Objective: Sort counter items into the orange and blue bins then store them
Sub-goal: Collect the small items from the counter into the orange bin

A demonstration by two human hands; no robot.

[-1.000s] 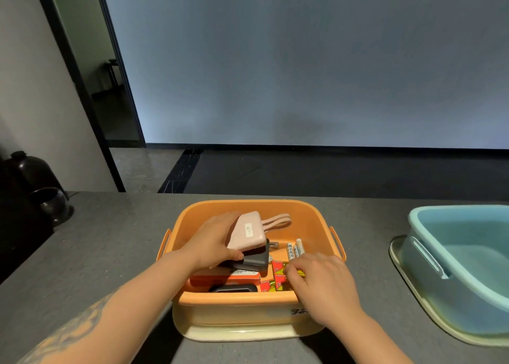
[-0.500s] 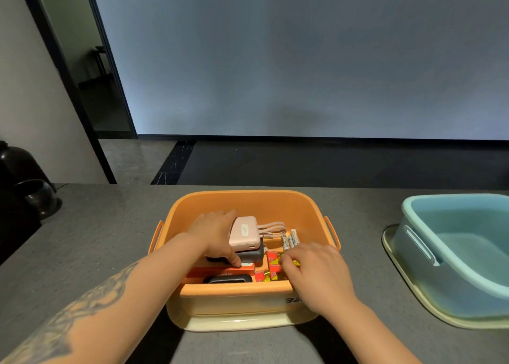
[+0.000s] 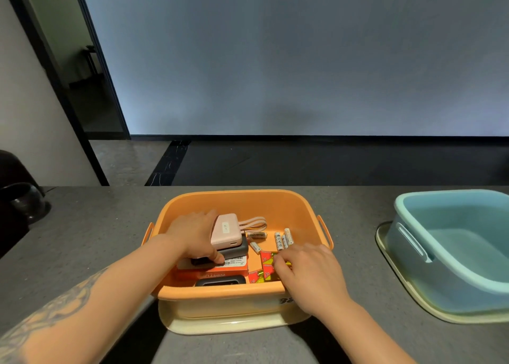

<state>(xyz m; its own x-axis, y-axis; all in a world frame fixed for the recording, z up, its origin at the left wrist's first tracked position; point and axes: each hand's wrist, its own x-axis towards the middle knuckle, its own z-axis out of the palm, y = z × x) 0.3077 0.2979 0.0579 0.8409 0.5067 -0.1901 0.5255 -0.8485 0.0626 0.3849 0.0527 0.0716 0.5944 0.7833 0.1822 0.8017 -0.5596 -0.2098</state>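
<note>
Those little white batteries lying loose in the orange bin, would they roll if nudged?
Probably. The small white cylindrical batteries are round and lie on their sides on the orange plastic bin's smooth floor. They look stiff and small, so they may slip from fingers; the bin's walls would likely stop them.

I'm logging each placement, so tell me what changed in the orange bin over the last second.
The left hand lowered the pink rectangular power bank from a raised tilt onto the dark grey power bank inside the orange plastic bin, and still grips the stack. The right hand stayed on the red and yellow battery packs. The loose white batteries and the light blue plastic bin kept their places.
</note>
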